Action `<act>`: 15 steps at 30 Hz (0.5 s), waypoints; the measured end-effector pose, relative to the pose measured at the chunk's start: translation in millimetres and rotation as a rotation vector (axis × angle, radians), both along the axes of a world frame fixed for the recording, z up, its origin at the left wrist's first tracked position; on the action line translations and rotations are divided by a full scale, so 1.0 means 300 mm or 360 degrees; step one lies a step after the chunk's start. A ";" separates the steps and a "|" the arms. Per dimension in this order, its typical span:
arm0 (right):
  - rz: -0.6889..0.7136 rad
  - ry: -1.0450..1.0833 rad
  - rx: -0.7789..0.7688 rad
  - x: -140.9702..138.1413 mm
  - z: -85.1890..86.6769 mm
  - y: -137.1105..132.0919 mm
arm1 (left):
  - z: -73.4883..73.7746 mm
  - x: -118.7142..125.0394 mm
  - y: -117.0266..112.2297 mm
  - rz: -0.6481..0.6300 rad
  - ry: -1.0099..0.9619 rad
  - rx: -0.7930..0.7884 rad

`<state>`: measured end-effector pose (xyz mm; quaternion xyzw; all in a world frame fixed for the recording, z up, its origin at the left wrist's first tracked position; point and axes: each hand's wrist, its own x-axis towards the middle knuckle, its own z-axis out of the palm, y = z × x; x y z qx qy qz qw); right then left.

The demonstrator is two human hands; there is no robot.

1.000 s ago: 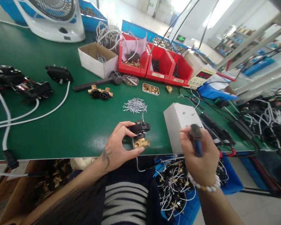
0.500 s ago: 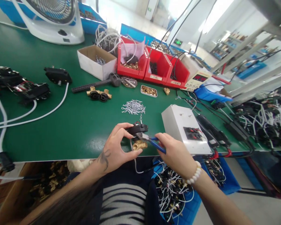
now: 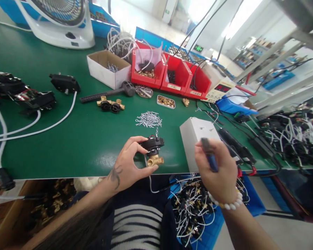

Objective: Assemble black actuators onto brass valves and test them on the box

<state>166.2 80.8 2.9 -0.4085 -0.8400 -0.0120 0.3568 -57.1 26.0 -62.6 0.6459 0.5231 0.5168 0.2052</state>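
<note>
My left hand (image 3: 131, 161) grips a brass valve with a black housing (image 3: 153, 149) on top, close to the table's front edge. Thumb and fingers hold it from the left, and a pale cable hangs below it. Just behind the valve lies a heap of silver wire clips (image 3: 149, 119). To the right, my right hand (image 3: 216, 166) is closed around blue-handled pliers (image 3: 211, 158), raised in front of the grey box (image 3: 189, 133). The pliers' head is blurred and points toward the camera, apart from the valve.
Red bins (image 3: 148, 81) and a white carton (image 3: 104, 74) line the back. A black mallet (image 3: 106, 93), brass fittings (image 3: 111, 105) and a small tray of brass parts (image 3: 166, 101) lie in front. A blue crate (image 3: 198, 222) of wired assemblies stands below the right edge.
My right hand has pulled the pliers off the valve and swung them right, up in front of the grey box. My left hand and the valve stay almost where they were.
</note>
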 end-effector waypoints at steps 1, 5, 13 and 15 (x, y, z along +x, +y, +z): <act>-0.0011 0.0045 0.0025 0.001 -0.001 0.002 | -0.001 0.000 0.001 -0.0003 -0.0008 -0.0007; 0.0190 -0.0591 -0.0173 -0.006 -0.011 0.014 | -0.002 0.002 0.001 0.0005 0.0016 0.0003; 0.0067 -0.0380 -0.0117 -0.007 -0.002 0.014 | -0.001 -0.001 0.003 0.0005 0.0028 0.0021; 0.0166 -0.0719 -0.0251 -0.008 -0.006 0.020 | 0.000 -0.002 0.002 -0.0002 0.0043 0.0033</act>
